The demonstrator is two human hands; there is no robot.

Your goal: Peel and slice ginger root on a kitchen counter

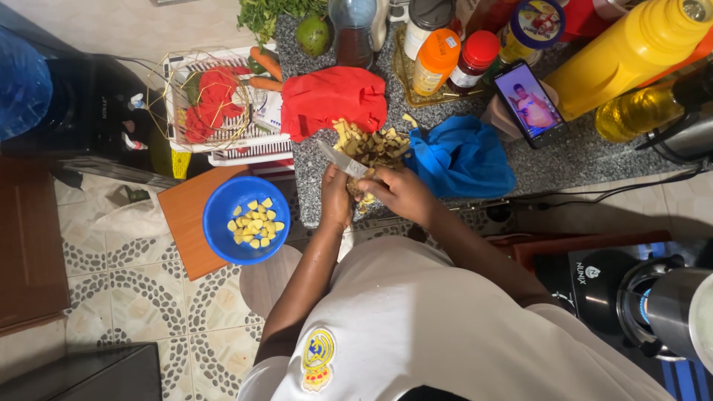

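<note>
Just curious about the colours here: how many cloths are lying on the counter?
2: a red cloth behind the peelings, and a blue cloth to their right, below the phone. Others may be hidden.

A steel knife [340,160] angled over what looks like peeled ginger [362,191].

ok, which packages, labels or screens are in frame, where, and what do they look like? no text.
Phone: propped on the counter, right of the bottles; dark slab, lit screen showing a person.
Orange-capped bottle: in the tray at the counter's back; white label.
Red-capped jar: beside it; pale label.
Yellow bottle: far right, lying tilted; plain yellow plastic.
Round lid: top edge; blue rim, pictured label.
</note>
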